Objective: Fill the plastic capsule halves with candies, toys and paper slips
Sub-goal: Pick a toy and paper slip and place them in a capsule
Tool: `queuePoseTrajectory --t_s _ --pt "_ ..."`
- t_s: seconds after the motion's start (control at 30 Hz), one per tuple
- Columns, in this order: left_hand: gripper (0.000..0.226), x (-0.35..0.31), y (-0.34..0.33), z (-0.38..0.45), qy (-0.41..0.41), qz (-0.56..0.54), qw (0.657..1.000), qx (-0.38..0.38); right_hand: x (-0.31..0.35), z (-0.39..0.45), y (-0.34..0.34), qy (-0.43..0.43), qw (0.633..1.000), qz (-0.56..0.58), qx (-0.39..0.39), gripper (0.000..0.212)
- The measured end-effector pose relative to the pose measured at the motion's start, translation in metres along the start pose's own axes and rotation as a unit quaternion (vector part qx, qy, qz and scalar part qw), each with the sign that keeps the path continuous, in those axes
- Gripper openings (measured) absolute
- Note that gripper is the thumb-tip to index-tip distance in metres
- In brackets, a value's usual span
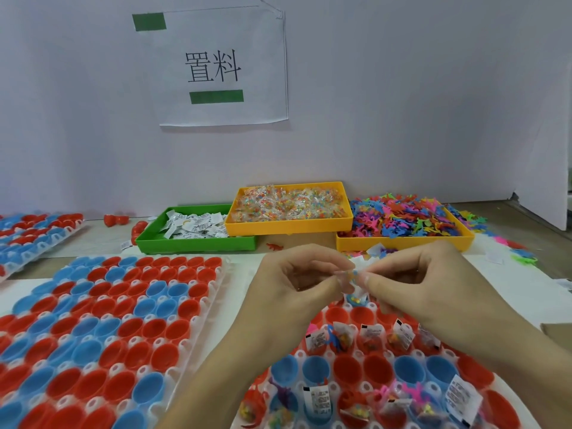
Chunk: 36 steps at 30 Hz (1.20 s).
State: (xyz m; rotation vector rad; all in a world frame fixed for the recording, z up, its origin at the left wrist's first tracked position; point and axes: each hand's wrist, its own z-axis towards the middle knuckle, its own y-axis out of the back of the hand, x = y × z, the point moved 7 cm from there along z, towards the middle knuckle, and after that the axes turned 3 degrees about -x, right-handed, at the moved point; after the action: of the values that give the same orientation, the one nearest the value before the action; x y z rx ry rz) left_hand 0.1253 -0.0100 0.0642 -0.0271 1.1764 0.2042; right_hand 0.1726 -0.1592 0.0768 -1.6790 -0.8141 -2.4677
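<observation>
Both hands meet above the near tray's [309, 394] far edge: the left hand [297, 286] and right hand [424, 286] curl inward, fingertips together pinching a small candy packet with a paper slip [356, 275] over a blue capsule half [356, 300]. Bare table [244, 274] lies between this tray and the left tray [198, 305].

Both the left hand [291, 283] and the right hand [433, 283] are bare, no gloves or rings, and both forearms are uncovered, with no sleeves in view.
</observation>
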Motion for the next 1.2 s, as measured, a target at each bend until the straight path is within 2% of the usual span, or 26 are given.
queuePoseTrajectory --t_s 0.2,0.33,0.47,0.57,0.63,0.77,0.93,1.07,1.2 --pt "0.026 -0.003 0.002 -0.001 -0.031 0.029 0.999 -0.032 -0.007 -0.002 -0.002 -0.045 0.999 0.026 0.011 0.014" --pt "0.031 -0.006 0.004 -0.001 -0.044 0.034 0.998 -0.041 -0.009 -0.002 -0.005 -0.062 0.994 0.079 0.040 0.008" --pt "0.025 -0.008 0.007 -0.002 -0.064 0.069 0.994 -0.050 -0.012 -0.002 -0.009 -0.077 0.984 0.137 0.080 0.032" --pt "0.023 -0.008 0.008 -0.001 -0.075 0.089 0.992 -0.059 -0.012 -0.001 -0.010 -0.074 0.983 0.148 0.075 0.046" --pt "0.023 -0.010 0.007 -0.001 -0.087 0.107 0.989 -0.058 -0.011 -0.001 -0.010 -0.071 0.985 0.140 0.067 0.040" --pt "0.022 -0.010 0.006 -0.002 -0.100 0.122 0.987 -0.038 -0.009 -0.001 -0.009 -0.070 0.989 0.119 0.045 0.012" --pt "0.014 -0.006 0.003 0.000 -0.042 0.017 0.999 -0.010 -0.006 -0.001 -0.003 -0.050 0.993 0.107 0.013 0.011" --pt "0.013 -0.002 0.004 0.002 -0.019 -0.023 0.999 -0.013 -0.002 -0.002 -0.002 -0.029 0.996 0.083 0.010 0.021" --pt "0.011 0.002 0.013 0.005 0.003 -0.029 1.000 -0.006 0.000 -0.002 -0.002 -0.026 0.997 0.076 0.004 0.022"
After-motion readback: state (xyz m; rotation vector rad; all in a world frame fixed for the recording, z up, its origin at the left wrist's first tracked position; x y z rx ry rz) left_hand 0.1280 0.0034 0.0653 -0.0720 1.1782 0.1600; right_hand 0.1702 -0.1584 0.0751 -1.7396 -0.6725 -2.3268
